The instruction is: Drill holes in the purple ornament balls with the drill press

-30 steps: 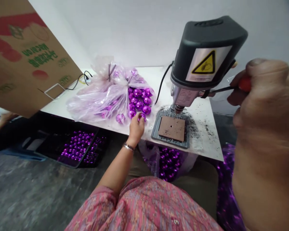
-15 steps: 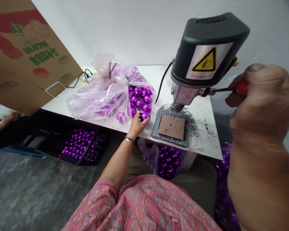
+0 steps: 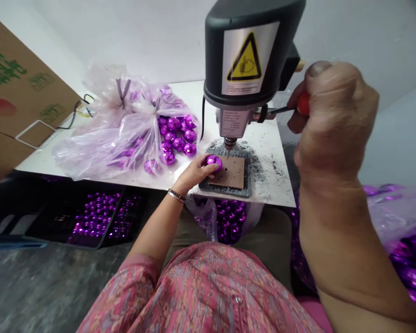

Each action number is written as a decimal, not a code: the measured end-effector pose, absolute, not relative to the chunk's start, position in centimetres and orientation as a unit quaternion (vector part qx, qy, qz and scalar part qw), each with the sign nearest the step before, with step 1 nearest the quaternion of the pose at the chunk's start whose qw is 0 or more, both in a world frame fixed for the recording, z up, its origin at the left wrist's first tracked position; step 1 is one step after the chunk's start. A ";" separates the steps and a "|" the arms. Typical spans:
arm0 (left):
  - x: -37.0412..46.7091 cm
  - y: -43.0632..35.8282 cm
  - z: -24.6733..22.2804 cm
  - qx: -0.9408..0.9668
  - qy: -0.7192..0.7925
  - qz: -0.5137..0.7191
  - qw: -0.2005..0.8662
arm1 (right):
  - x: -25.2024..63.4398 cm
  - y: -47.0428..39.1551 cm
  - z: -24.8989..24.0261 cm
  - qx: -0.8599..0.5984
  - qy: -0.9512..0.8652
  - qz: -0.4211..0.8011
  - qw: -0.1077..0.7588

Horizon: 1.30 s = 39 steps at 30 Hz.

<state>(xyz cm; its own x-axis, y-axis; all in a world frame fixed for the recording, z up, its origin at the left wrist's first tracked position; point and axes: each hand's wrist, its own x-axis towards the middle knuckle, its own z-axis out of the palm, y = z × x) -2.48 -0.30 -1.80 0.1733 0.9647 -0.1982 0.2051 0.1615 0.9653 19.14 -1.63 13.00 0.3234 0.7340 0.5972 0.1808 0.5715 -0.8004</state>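
Between the thumb and fingers of my left hand (image 3: 196, 173) is a shiny purple mirror ball (image 3: 214, 162). It is over the left side of a brown board (image 3: 234, 173) with a small hole, which lies on the grey base plate (image 3: 247, 185) of a bench drill press (image 3: 251, 60). The drill's chuck (image 3: 230, 142) points down above the board. My right hand (image 3: 336, 111) is closed around the red-knobbed lever (image 3: 302, 103) at the drill's right side. More purple balls (image 3: 178, 144) lie on the table to the left, beside and under clear plastic bags (image 3: 114, 143).
Dark shavings (image 3: 260, 162) are scattered around the base. A cardboard box (image 3: 17, 101) stands at the left. Below the table are a black crate (image 3: 97, 222) of purple balls and an open bag (image 3: 232, 222) of them near my lap. Another bag (image 3: 409, 259) sits at the right.
My left hand has picked up a purple ball from the pile and carried it right, over the board. My right hand stays on the lever. The camera view has turned slightly right.
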 end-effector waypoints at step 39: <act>1.0 2.3 -3.6 0.731 0.535 0.253 0.340 | 19.4 -3.4 12.0 -0.448 -0.571 0.191 0.661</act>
